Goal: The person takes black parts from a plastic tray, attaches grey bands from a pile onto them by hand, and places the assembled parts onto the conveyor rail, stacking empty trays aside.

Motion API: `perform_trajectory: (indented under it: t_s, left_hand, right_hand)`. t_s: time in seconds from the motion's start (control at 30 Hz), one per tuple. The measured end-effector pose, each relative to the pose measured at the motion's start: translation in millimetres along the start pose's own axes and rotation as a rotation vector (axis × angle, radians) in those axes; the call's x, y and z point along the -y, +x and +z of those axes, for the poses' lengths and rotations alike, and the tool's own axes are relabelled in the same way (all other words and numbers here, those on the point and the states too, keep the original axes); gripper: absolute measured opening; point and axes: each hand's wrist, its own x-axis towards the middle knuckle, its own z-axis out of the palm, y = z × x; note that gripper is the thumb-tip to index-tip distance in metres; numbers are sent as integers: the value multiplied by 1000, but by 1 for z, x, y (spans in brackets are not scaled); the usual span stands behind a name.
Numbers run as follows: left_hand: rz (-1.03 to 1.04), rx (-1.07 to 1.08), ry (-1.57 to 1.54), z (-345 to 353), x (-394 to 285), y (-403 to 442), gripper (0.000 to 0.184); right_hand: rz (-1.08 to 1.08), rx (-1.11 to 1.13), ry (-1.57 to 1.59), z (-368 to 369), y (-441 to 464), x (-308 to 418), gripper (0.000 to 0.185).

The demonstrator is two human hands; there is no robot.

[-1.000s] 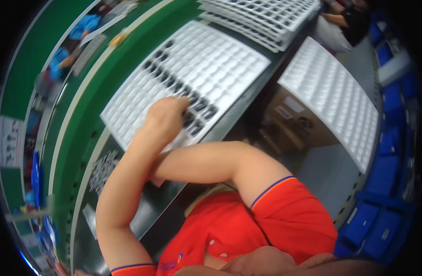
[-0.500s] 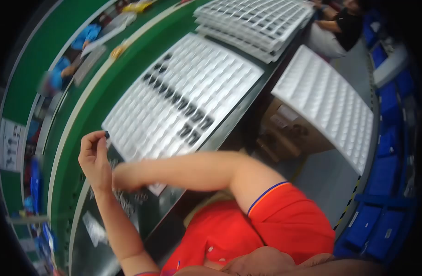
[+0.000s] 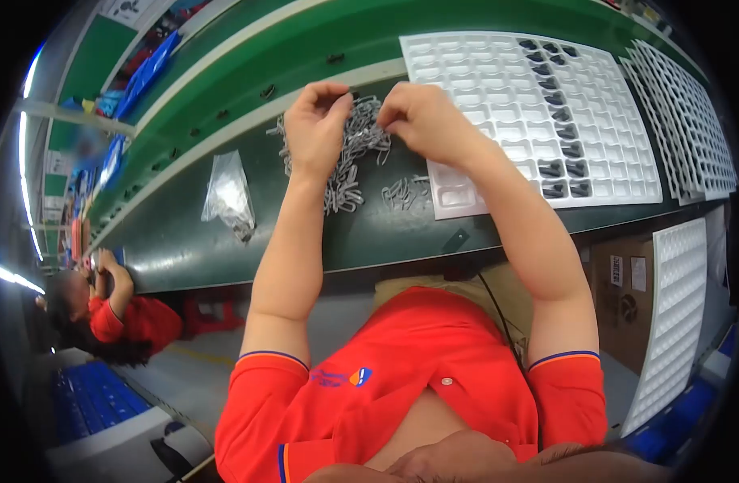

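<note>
My left hand (image 3: 314, 133) is closed in a pinch on a small black part (image 3: 353, 96), mostly hidden behind the fingertips. Beside it, my right hand (image 3: 428, 125) has thumb and forefinger pressed together at the edge of a heap of small grey looped clips (image 3: 360, 137). What the right fingertips hold, if anything, is too small to make out. A few loose grey clips (image 3: 399, 194) lie nearer the table edge. Under my right forearm lies a white moulded tray (image 3: 510, 105) with many pockets, some filled with small black parts (image 3: 559, 113).
A clear plastic bag (image 3: 227, 193) lies left on the dark table (image 3: 305, 249). Behind runs a green conveyor (image 3: 224, 105) carrying several black parts. Stacked white trays (image 3: 683, 121) stand at right, above a cardboard box (image 3: 623, 290) and another tray (image 3: 667, 322). A co-worker (image 3: 136, 314) sits at left.
My view has turned, so the filled tray now lies to the right. My right hand, earlier blurred below the left one, is now beside it at the clips. The left still pinches a black part.
</note>
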Motion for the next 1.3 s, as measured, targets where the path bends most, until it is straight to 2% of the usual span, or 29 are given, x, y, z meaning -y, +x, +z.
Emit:
perform_trajectory:
  t_s: [0.07,0.17,0.47,0.6,0.7,0.83,1.13,1.3]
  left_hand:
    - [-15,40,-20,2,-1,-1,12]
    - [-12,44,19,2,4,-1,13]
    - [-89,79,-66,4,4,-3,16]
    - [-141,99,-119,5,2,-3,21]
    - [-218,137,-204,5,-3,-4,26]
    - [-272,197,-310,7,0,-7,32]
    - [-273,239,-339,14,-2,-11,37]
    - [-239,247,-251,14,-5,-12,33]
  right_hand:
    - [44,-23,51,0,-1,0,7]
    - [143,100,63,1,0,3,7]
    - [110,9,-5,-3,-1,3,13]
    - [53,-165,86,1,2,1,14]
    - [175,-277,328,0,4,-2,12]
    - [264,-265,506,-3,6,-8,10]
    - [285,-257,452,3,6,-14,9]
    - [301,-229,403,2,6,-14,9]
